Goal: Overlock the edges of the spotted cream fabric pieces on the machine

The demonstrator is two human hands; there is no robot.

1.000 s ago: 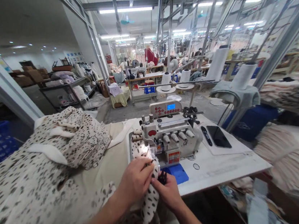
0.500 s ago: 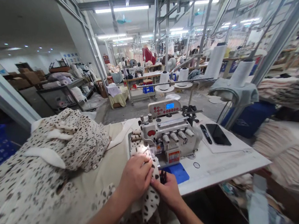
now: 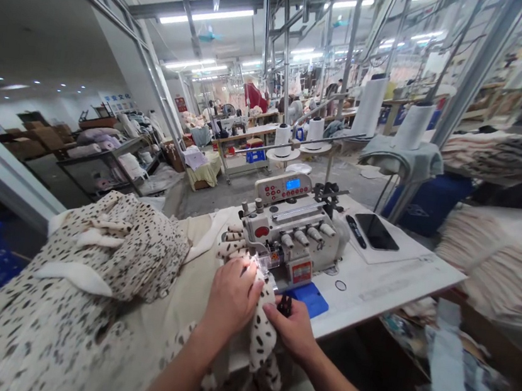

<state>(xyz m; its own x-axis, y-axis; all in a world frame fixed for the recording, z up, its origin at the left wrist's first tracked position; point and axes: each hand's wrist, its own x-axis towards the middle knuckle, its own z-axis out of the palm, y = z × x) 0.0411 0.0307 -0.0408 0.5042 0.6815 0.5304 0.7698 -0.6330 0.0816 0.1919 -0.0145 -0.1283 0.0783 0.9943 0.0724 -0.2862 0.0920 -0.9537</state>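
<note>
A serger (image 3: 290, 224) with a lit blue display stands on the white table, its lamp shining on the needle area. A strip of cream fabric with dark spots (image 3: 264, 332) runs through it; one end bunches up behind the presser foot and the other hangs over the table's front edge. My left hand (image 3: 234, 290) lies on the fabric just in front of the presser foot, fingers bent and pressed together on it. Beside it, my right hand (image 3: 291, 326) pinches the fabric's right edge between thumb and fingers. A small dark object (image 3: 284, 305), its kind unclear, shows at the right fingers.
A heap of spotted fabric (image 3: 121, 248) covers the left side. On the table's right lie a phone (image 3: 374, 231), a black marker pen (image 3: 355, 231) and a blue pad (image 3: 309, 300). Thread cones (image 3: 371, 107) stand behind. Stacked cloth (image 3: 494, 268) and a scrap box (image 3: 407, 359) are at right.
More fabric has passed through the serger and bunches behind the foot. My left hand has shifted slightly forward and left with it; the hanging end has shortened. The view has moved slightly.
</note>
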